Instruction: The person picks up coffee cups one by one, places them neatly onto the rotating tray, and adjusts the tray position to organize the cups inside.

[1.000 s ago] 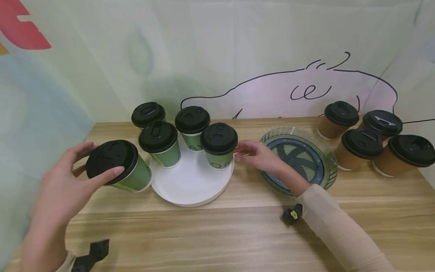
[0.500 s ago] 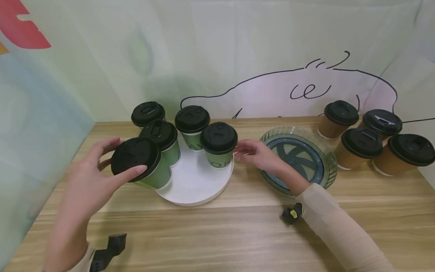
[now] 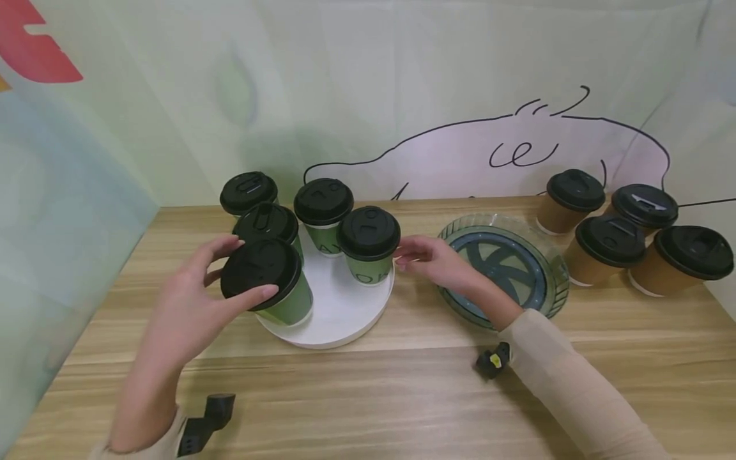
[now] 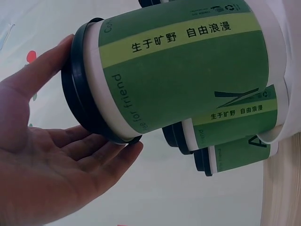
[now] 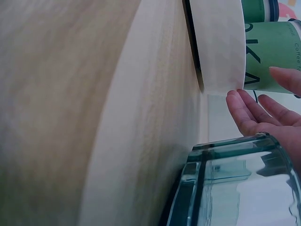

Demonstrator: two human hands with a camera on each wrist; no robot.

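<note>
My left hand [image 3: 195, 306] grips a green paper coffee cup [image 4: 188, 66] by its black lid [image 4: 82, 84], thumb on one side and fingers on the other. This cup stands over the front left part of a round white stand [image 3: 339, 329]. Three more green cups with black lids are grouped on the stand: one behind the held cup, a back cup [image 3: 324, 204] and a right-hand cup [image 3: 369, 239]. My right hand [image 3: 431, 259] lies beside the right-hand cup with loosely bent fingers; in the right wrist view its fingertips are right at the stand's edge.
Behind the stand at the left is another green cup [image 3: 249, 191]. A clear glass dish [image 3: 558, 287] sits under my right forearm. Several brown cups with black lids, such as the front one [image 3: 606, 252], stand at the right. A printed backdrop [image 3: 368, 96] rises behind the table.
My left hand has moved to the right with the green coffee cup, from beside the white stand to over its front left part. The right hand has stayed in place.
</note>
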